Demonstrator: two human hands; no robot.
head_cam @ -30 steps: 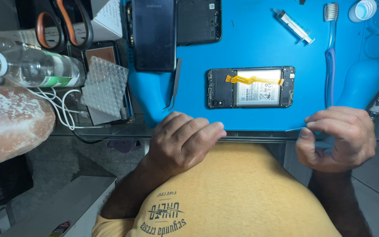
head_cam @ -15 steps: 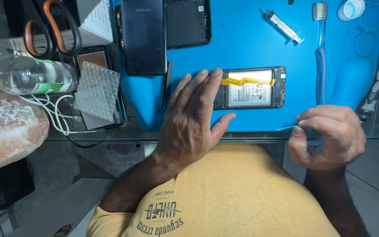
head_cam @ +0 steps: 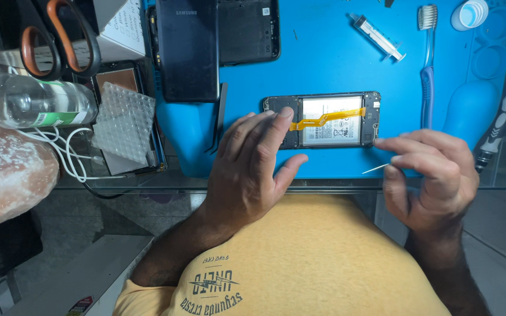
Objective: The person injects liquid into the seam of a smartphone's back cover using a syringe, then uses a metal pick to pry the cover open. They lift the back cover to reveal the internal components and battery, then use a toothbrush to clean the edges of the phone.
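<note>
Lying open on the blue mat [head_cam: 323, 70], the phone [head_cam: 323, 120] sits back-side up with its battery and an orange flex cable [head_cam: 326, 119] exposed. The left hand [head_cam: 253, 167] rests flat, fingers spread and nothing gripped; its fingertips overlap the phone's left end, and the rest of the hand lies just below and left of the phone. The right hand [head_cam: 428, 175] hovers just below and right of the phone's right end, apart from it. Its thumb and fingers are pinched together on a thin pale pick [head_cam: 375, 168], whose tip points left toward the mat's lower edge; whether the tip touches the mat cannot be told. The two hands are apart, with the phone's lower edge between and above them. Black tweezers [head_cam: 219, 120] lie on the mat just left of the left hand. Further up the mat lie a dark back cover [head_cam: 187, 50], a syringe [head_cam: 377, 38] and a toothbrush [head_cam: 427, 64]. Off the mat to the left are scissors [head_cam: 60, 35], a clear bottle [head_cam: 30, 102] and a white cable [head_cam: 68, 155].
</note>
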